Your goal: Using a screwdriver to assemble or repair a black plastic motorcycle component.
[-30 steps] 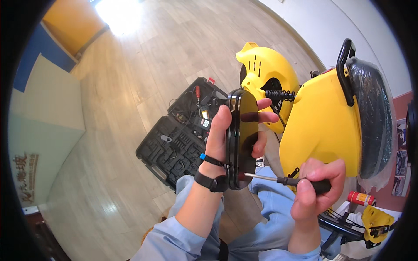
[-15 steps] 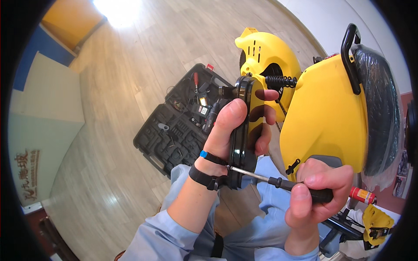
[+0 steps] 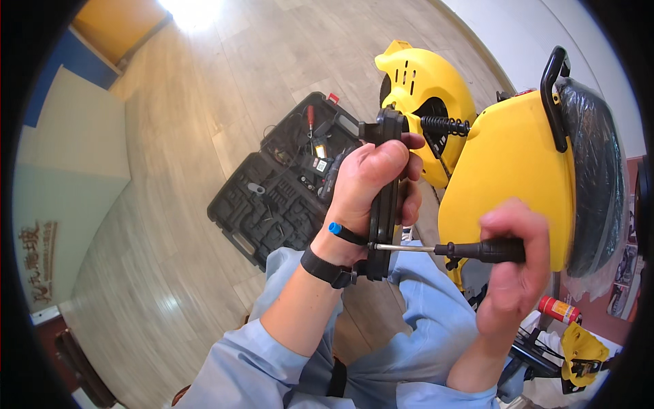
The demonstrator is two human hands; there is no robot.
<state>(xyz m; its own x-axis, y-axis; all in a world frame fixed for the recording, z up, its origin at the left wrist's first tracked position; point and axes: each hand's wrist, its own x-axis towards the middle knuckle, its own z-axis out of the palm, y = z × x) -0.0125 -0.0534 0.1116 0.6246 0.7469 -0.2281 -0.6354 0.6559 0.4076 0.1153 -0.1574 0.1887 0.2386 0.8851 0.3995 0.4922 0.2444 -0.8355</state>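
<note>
In front of me my left hand is closed round a long black plastic part, its thumb over the near face and its fingertips on the far right side. What this part belongs to I cannot tell. A screwdriver with a black handle and a thin metal shaft lies almost level, its tip at the part's lower end, close to my left wrist. Round the rear of its handle curl the fingers of my right hand, slightly blurred. The screw head, if any, is too small to make out.
An open black tool case with several tools lies on the wooden floor. To the right stands a yellow vehicle with a plastic-wrapped black seat. Near it are a red canister and a yellow piece.
The black part has turned, showing its edge rather than its glossy face. The screwdriver has swung from slanted to nearly level. My right hand has shifted up and back along the handle.
</note>
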